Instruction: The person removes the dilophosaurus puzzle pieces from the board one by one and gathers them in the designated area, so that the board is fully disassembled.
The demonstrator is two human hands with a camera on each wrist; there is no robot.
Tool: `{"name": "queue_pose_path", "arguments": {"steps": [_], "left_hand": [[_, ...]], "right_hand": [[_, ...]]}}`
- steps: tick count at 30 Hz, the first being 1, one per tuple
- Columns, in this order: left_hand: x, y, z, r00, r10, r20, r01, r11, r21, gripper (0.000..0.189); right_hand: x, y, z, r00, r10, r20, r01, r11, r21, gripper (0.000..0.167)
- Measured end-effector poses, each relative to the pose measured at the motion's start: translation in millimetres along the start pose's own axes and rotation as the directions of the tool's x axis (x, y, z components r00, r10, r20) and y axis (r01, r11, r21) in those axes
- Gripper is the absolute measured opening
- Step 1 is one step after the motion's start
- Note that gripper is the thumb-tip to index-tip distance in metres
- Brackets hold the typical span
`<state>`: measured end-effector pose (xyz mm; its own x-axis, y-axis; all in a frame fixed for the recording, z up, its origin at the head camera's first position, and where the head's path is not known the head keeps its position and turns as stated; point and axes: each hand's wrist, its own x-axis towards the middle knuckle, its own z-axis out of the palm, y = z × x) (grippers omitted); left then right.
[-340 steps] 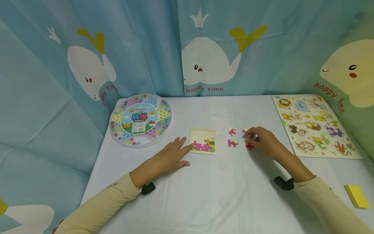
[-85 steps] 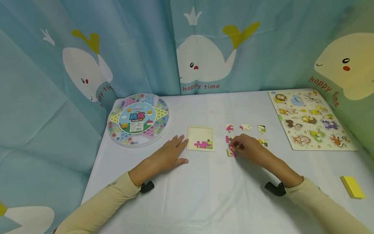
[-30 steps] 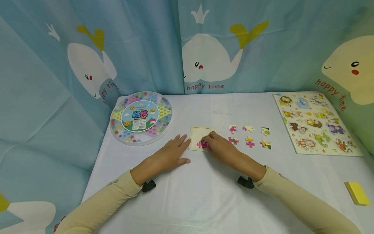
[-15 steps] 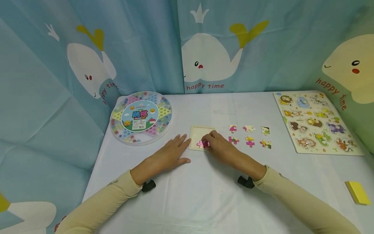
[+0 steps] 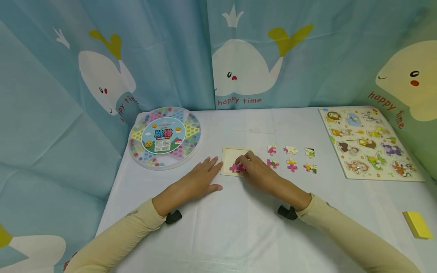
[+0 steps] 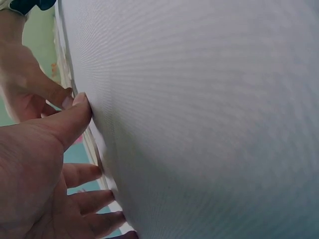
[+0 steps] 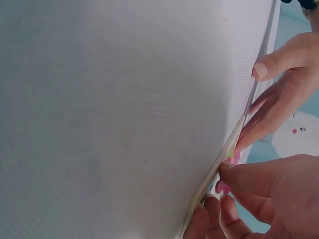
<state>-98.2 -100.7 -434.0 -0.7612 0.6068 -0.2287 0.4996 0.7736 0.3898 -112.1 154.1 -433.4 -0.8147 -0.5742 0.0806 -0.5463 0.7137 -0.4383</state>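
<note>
A small square wooden puzzle frame (image 5: 230, 153) lies on the white table, with pink jigsaw pieces (image 5: 234, 168) in its lower part. My right hand (image 5: 261, 174) reaches over the frame's right side and pinches a pink jigsaw piece (image 7: 223, 187) between thumb and fingers; the hand covers part of the frame. Flat on the table, my left hand (image 5: 198, 182) has its fingers spread, with fingertips right at the frame's left edge. To the right of the frame, loose pieces stand in two rows, among them a pink one (image 5: 271, 150) and a yellow-pink one (image 5: 291, 165).
A round Chinese checkers box (image 5: 164, 138) with coloured beads sits at the back left. An animal peg puzzle board (image 5: 370, 144) is at the back right, and a yellow block (image 5: 418, 225) at the right. A blue whale-print curtain (image 5: 170, 57) hangs behind the table.
Since 2.8 s ago my right hand has brought a pink-and-green piece left from the loose pieces to the frame. Over the last second it shifts only slightly there. My left hand stays put.
</note>
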Motion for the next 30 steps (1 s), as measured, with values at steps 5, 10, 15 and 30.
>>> {"name": "queue_pose_path", "arguments": {"steps": [5,10,15,30], "left_hand": [[0.5,0.1,0.6,1.000,-0.004,0.000,0.004,1.000,0.007,0.080],[0.9,0.3,1.1,1.000,-0.001,-0.004,0.001,1.000,-0.004,0.080],[1.5,0.3,1.5,1.000,0.000,-0.006,0.000,1.000,0.007,0.081],[-0.2,1.6,-0.5,1.000,0.002,0.006,-0.002,1.000,-0.004,0.081]], "right_hand": [[-0.4,1,-1,1.000,0.004,-0.013,-0.003,0.999,0.033,0.032],[0.7,2,-3,0.999,0.039,-0.001,-0.039,0.997,0.074,0.028],[1.0,4,-17,0.996,0.084,-0.011,-0.081,0.981,0.179,0.021],[-56.7,54,-97,0.971,0.240,-0.023,-0.230,0.952,0.202,0.011]]}}
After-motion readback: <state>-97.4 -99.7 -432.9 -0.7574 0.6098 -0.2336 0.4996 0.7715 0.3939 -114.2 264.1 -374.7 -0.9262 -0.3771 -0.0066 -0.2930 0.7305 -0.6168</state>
